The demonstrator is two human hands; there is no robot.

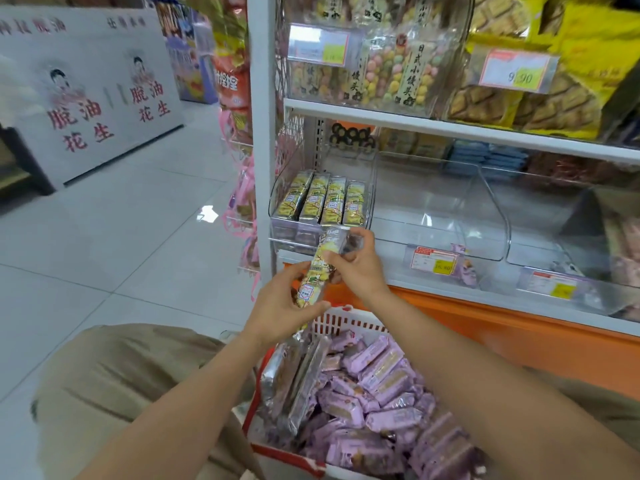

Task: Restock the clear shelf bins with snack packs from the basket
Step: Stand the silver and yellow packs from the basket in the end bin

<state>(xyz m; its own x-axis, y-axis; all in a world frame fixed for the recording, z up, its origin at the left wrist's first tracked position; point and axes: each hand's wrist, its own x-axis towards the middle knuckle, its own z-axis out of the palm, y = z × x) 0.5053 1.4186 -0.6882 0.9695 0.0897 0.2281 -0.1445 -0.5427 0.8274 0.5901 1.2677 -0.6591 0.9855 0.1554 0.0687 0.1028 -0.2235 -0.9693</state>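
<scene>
Red-and-white plastic basket [337,322] of purple wrapped packs [377,362] sits low. The left hand [280,306] and right hand [360,268] pinch one long yellow snack pack [317,275], aimed end-on at the clear plastic shelf bin [278,192] of matching packs, probably for slotting in.

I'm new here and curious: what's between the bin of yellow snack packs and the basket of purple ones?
In the head view, one yellow snack pack, held by the left grip and right grip, before the shelf's orange base.
</scene>
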